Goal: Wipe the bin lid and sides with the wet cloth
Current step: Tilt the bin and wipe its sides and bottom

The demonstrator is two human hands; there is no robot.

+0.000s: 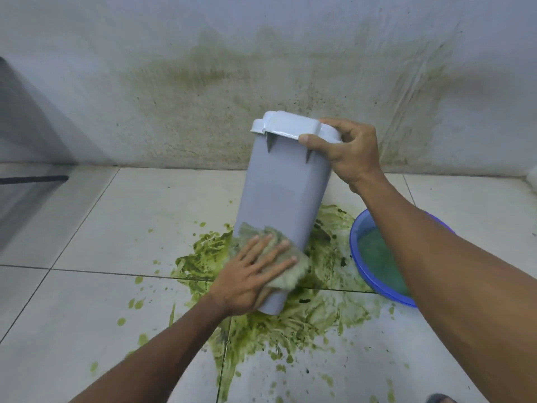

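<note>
Here, going from the left of the frame: the left hand [255, 266] lies flat with fingers spread, pressing the cloth [279, 257] against the lower side of the bin [284, 196], low in the middle of the frame. The cloth is a soft, greenish-grey rag, crumpled under the palm and sticking out past the fingertips toward the right; it looks wet and limp, so it should mould to the flat wall under an open palm rather than need a pinch.

The bin stands in the centre of the frame, tilted with its top toward the upper right, its base resting on the tiled floor [87, 228] in a smeared green puddle [305, 318]. It is smooth grey plastic, probably light and stiff, and likely slippery where wet, so it wants steadying at the rim while the side is rubbed. The pale lid [290, 125] sits shut on top.

The right hand [348, 152] grips that top corner, thumb hooked over the front edge of the lid and fingers curled around behind, holding the tilt. So one hand is at the bin's foot and the other at its head, well apart.

At the right of the frame, partly hidden by the right forearm, a blue basin [360, 237] holds greenish water, just beside the bin
</note>
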